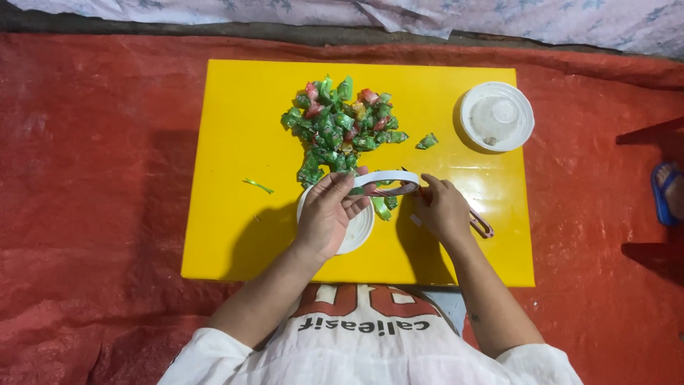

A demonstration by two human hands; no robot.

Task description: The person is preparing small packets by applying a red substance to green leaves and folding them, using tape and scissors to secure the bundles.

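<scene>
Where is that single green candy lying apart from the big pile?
The lone green candy lies on the yellow board, between the candy pile and the white lid.

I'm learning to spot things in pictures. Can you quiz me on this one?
1. True or false: the pile of green wrapped candies lies on a yellow board.
2. What does the left hand hold? A) tape roll B) spoon C) cup
3. What white round thing sits at the board's far right?

Key: 1. True. 2. A, a white tape roll. 3. A lid. The right hand holds scissors.
</scene>
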